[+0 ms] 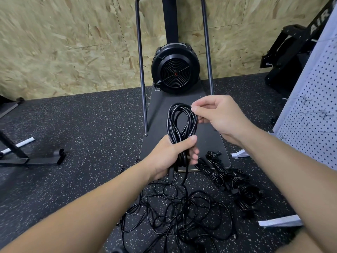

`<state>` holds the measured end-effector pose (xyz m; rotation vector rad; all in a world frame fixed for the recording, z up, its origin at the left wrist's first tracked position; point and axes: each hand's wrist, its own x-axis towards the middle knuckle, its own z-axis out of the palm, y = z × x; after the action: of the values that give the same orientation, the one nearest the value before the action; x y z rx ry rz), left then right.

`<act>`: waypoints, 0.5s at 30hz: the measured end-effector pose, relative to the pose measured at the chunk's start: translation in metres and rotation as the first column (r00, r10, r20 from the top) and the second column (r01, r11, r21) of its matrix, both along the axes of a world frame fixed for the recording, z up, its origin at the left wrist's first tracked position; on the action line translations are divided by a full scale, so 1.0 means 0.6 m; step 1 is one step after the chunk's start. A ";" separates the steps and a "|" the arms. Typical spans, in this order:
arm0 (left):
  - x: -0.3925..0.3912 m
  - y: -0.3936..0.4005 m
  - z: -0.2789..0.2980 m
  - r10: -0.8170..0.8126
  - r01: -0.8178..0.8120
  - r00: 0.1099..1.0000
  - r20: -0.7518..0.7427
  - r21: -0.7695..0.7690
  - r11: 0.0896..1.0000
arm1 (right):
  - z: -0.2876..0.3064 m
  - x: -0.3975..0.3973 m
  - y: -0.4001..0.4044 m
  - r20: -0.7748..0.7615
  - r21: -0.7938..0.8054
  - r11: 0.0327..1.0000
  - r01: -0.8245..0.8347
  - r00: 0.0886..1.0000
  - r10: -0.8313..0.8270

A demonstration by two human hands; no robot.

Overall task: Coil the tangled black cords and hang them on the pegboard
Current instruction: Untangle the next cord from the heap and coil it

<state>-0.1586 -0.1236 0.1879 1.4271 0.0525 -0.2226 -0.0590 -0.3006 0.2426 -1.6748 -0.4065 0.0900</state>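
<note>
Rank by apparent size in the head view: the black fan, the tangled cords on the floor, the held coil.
1. tangled cords, though nearest the camera
2. black fan, farther back, so truly perhaps larger
3. held coil

Floor (82,125): black speckled rubber.
Tangled cords (182,212): loose, centre front.
Bundled cords (228,179): just right of them.
Machine base (209,143): behind both.

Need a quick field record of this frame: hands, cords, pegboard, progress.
left hand: grips the coiled cord at its lower end
right hand: pinches the top loop of the coil
tangled cords: loose pile on the floor, one strand running up to the coil
bundled cords: lying on the floor right of the pile
pegboard: far right, white, no cord seen hanging on it
progress: coiling, nothing hung yet
</note>
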 end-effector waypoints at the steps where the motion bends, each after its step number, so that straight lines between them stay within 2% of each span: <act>1: -0.001 0.000 -0.001 0.002 -0.002 1.000 -0.009 -0.023 1.000 | 0.000 0.000 0.000 -0.004 0.005 1.000 -0.020 1.000 0.020; 5: 0.002 0.006 -0.004 -0.014 0.014 1.000 0.016 -0.041 0.999 | -0.005 0.001 0.001 -0.013 0.043 0.995 -0.087 0.996 0.087; 8: 0.006 0.010 0.004 0.014 -0.015 0.999 0.040 0.024 1.000 | -0.010 0.005 -0.002 -0.046 0.100 0.992 -0.080 0.995 0.085; 11: 0.020 0.017 0.022 0.115 -0.121 0.988 0.105 0.056 0.991 | -0.028 0.005 0.002 -0.120 0.004 1.000 -0.004 0.993 0.004; 13: 0.034 0.031 0.037 0.199 -0.204 0.972 0.127 0.024 0.979 | -0.045 -0.003 0.012 -0.223 -0.078 0.993 -0.090 0.972 0.071; 15: 0.047 0.046 0.047 0.272 -0.267 0.956 0.112 -0.057 0.962 | -0.065 -0.018 0.023 -0.286 -0.117 0.946 -0.302 0.922 0.260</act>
<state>-0.1304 -0.0961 0.2163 1.3727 0.1433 0.0870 -0.0696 -0.2868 0.2039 -1.7215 -0.4418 0.5708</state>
